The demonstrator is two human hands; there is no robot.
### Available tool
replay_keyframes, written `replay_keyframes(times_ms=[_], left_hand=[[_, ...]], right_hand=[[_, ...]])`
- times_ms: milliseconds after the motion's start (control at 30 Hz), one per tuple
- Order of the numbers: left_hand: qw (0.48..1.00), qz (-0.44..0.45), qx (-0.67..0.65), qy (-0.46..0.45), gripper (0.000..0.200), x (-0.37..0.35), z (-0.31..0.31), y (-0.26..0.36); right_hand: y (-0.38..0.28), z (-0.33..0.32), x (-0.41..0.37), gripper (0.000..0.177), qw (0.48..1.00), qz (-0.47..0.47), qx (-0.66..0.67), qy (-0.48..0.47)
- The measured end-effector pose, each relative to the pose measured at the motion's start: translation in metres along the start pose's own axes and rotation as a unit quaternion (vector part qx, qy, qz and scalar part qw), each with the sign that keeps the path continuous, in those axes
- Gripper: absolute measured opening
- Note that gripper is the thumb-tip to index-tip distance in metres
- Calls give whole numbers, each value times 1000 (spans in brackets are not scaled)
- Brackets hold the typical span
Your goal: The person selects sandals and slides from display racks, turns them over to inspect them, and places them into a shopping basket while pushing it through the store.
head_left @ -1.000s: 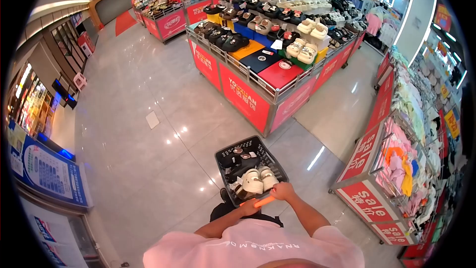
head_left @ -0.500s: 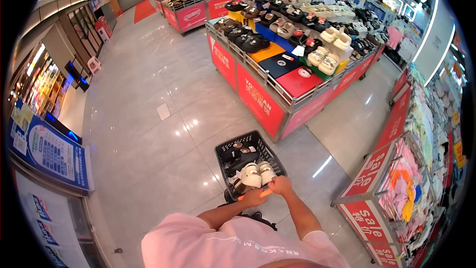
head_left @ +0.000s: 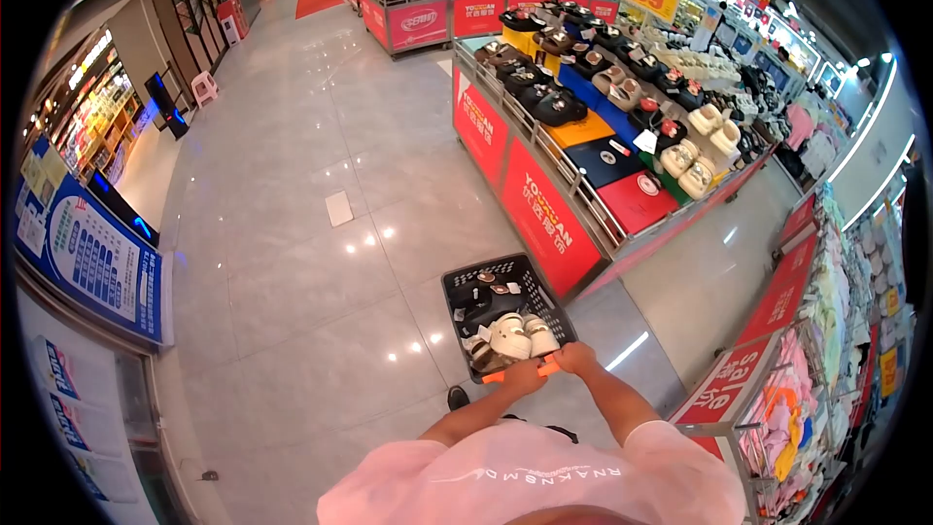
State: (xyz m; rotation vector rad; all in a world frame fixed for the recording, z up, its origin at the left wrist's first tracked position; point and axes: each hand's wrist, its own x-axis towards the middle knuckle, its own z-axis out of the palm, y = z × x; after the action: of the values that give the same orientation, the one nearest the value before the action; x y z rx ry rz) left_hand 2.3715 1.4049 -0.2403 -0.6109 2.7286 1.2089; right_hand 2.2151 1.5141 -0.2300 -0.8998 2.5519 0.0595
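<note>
The person stands low in the middle of the frame with both hands closed round the orange handle (head_left: pixel 498 377) of a black basket trolley (head_left: pixel 465 284). The left hand (head_left: pixel 525 376) sits a little lower and nearer the body. The right hand (head_left: pixel 575 358) is just beside it, further along the bar, so the two fists are almost touching.

The trolley is on the pale tiled floor (head_left: pixel 311 262), just right of the frame's centre. Inside it a pair of white sandals (head_left: pixel 512 335) lies nearest the handle, with dark shoes (head_left: pixel 474 299) behind them.

To my eye the tight spot is on the right. The red-panelled shoe bench (head_left: pixel 544 219) runs diagonally from the upper middle down toward the trolley, and its near corner is close to the basket's far right edge. A sale rack (head_left: pixel 724 384) also crowds the lower right.

With the hands bunched together like that, steering will be twitchy. Spreading them along the bar would give steadier control. I would swing the nose left toward the open floor and push gently, since the glossy tiles look slick and the loose shoes could slide about.
</note>
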Motion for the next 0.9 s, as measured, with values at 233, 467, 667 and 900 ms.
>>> replay_keyframes(times_ms=[233, 467, 667, 900], left_hand=[[1000, 15, -18, 6, 37, 38, -26, -27], [1000, 21, -3, 15, 32, 64, -48, -36], [998, 49, 18, 33, 29, 95, -58, -52], [998, 21, 59, -6, 36, 114, -99, -30]], right_hand=[[-15, -15, 48, 51, 999, -19, -4, -25], [-32, -38, 80, 53, 997, -24, -16, -73], [-40, -44, 130, 58, 991, -53, -37, -118], [-46, -53, 154, 57, 995, -67, 47, -59]])
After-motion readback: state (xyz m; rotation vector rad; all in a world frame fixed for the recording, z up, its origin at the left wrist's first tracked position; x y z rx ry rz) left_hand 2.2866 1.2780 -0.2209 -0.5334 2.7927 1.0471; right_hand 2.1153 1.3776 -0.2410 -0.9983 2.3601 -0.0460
